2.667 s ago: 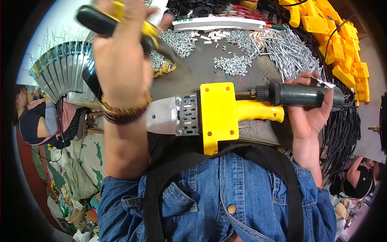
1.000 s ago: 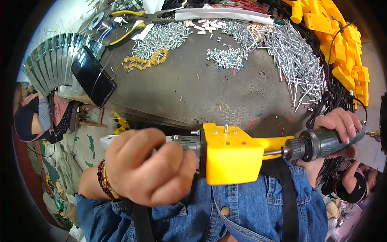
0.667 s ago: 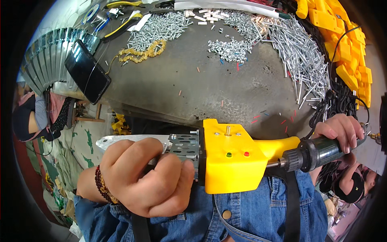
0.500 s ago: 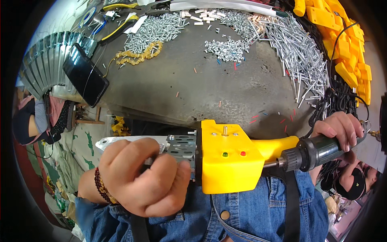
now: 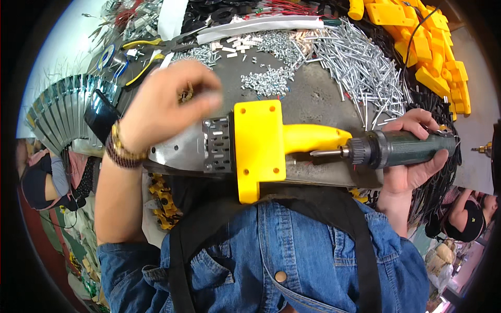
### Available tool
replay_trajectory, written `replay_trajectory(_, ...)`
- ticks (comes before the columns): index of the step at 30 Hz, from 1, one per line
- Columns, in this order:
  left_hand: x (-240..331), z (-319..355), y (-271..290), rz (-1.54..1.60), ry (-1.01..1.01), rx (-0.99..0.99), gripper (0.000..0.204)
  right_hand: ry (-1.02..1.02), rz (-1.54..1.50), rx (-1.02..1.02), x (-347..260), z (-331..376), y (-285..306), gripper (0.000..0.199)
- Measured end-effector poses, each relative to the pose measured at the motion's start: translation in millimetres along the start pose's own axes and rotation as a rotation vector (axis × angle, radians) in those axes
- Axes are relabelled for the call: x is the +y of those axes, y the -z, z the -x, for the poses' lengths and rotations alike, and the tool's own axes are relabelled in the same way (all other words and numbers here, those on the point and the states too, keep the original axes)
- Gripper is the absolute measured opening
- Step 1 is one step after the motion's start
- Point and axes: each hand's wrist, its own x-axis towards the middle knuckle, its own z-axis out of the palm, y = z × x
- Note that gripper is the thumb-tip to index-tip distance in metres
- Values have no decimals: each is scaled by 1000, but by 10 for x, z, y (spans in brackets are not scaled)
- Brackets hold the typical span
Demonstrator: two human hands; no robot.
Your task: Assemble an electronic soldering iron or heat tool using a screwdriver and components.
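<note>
My left hand (image 5: 169, 101), smeared by motion, reaches over the bench beside the screw pile, its thumb apart from the bent fingers. It appears to hold nothing. A yellow plastic tool body (image 5: 258, 141) lies at the bench's near edge, its handle (image 5: 315, 138) pointing right and holes at the corners of its upper face. From its left side extends a slotted metal bracket (image 5: 216, 146) with a flat metal plate (image 5: 180, 151). My right hand (image 5: 417, 148) grips a dark green electric screwdriver (image 5: 409, 149). Its bit (image 5: 326, 153) points left, just below the handle and apart from the body.
Small screws (image 5: 201, 56), nuts (image 5: 269, 81) and long screws (image 5: 360, 68) are heaped on the bench. A phone (image 5: 102, 117) and pliers (image 5: 148, 70) lie left. Yellow housings (image 5: 430, 47) are stacked at far right. Other people sit at both sides.
The yellow body has moved forward to the bench and been turned over, hiding its lights and pin. The screwdriver bit has come away from it. My left hand has left the bracket and reached forward.
</note>
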Motion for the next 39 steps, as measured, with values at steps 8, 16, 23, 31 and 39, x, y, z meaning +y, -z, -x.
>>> replay_trajectory(8,-309,-1031,-459,-561,-253,177,11,-60,56,-90,49,1,98,55)
replay_trajectory(16,-316,-1181,-496,-884,-404,55,5,-50,132,-66,36,42,187,55)
replay_trajectory(23,-283,-1180,-525,-815,-489,116,3,-51,159,-85,26,46,215,53)
replay_trajectory(31,-201,-1185,-569,-892,-458,31,5,-38,156,-71,19,75,223,54)
replay_trajectory(39,-106,-1160,-612,-847,-568,28,8,-25,163,-40,12,91,219,54)
